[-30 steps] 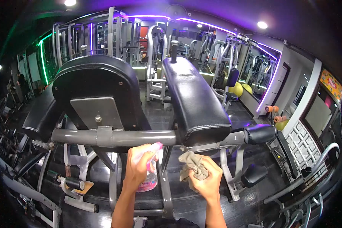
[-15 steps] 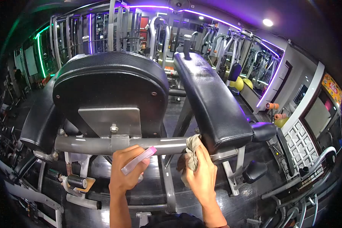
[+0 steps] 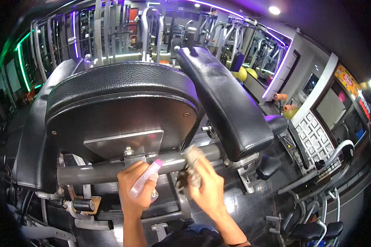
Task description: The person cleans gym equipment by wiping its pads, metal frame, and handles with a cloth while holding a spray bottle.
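My left hand (image 3: 132,189) is closed around a small clear plastic bottle (image 3: 145,181) with a pink end, held tilted just in front of a grey metal crossbar (image 3: 97,173). A crumpled light cloth (image 3: 192,154) is in my right hand (image 3: 209,190), blurred by motion and pressed to the right part of that bar. Above the bar stands a rounded black pad (image 3: 123,109), its back plate bolted to a bracket. Long black padded arms flank it, one on the right (image 3: 231,105) and one on the left (image 3: 34,142).
A black roller pad (image 3: 276,124) sits beyond the right padded arm. Metal frame legs and a footrest tube (image 3: 93,224) lie below the bar. More gym machines, mirrors and yellow balls (image 3: 240,74) are behind; a machine with silver handles (image 3: 338,154) stands at the right.
My right hand has slid the cloth leftward along the bar, away from the right padded arm. My left hand still grips the bottle. The camera view has turned and come closer to the pad.
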A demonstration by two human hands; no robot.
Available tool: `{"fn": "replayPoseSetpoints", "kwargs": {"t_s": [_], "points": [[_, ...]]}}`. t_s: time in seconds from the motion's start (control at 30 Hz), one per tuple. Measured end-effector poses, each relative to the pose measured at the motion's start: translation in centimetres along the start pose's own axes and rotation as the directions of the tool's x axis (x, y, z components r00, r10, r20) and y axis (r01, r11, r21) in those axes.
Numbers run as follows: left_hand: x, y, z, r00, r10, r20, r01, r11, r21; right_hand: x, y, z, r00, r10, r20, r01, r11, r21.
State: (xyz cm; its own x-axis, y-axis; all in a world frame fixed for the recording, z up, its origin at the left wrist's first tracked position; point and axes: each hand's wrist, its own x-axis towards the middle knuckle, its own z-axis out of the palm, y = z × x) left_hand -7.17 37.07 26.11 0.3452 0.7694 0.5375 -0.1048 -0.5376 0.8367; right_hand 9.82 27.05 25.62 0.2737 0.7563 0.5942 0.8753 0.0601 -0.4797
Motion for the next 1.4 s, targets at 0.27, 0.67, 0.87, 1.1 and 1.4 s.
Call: {"fn": "replayPoseSetpoints", "kwargs": {"t_s": [0.27, 0.67, 0.87, 1.1, 1.4], "points": [[-0.4, 0.6, -0.7, 0.991, -0.090, 0.096, 0.089, 0.996, 0.016, 0.4, -0.6, -0.5, 0.939, 0.252, -0.234, -0.264, 0.964, -0.023], [-0.7, 0.6, -0.5, 0.991, -0.086, 0.102, 0.096, 0.991, -0.097, -2.6, 2.7, 2.6, 0.906, 0.205, -0.369, -0.189, 0.979, 0.079], [-1.9, 0.1, -2.0, 0.998, -0.064, 0.023, 0.067, 0.981, -0.185, -4.7, 1.7, 5.8, 0.904, 0.212, -0.371, -0.145, 0.969, 0.201], [-1.9, -0.7, -5.3, 1.000, -0.010, 0.026, 0.013, 0.991, -0.135, -7.0, -0.9, 8.3, 0.891, 0.434, -0.134, -0.205, 0.648, 0.734], [-1.6, -1.5, -8.6, 0.997, -0.024, 0.067, 0.028, 0.998, -0.060, -2.8, 2.1, 7.5, 0.667, 0.745, -0.007, 0.014, -0.004, 1.000]]}}
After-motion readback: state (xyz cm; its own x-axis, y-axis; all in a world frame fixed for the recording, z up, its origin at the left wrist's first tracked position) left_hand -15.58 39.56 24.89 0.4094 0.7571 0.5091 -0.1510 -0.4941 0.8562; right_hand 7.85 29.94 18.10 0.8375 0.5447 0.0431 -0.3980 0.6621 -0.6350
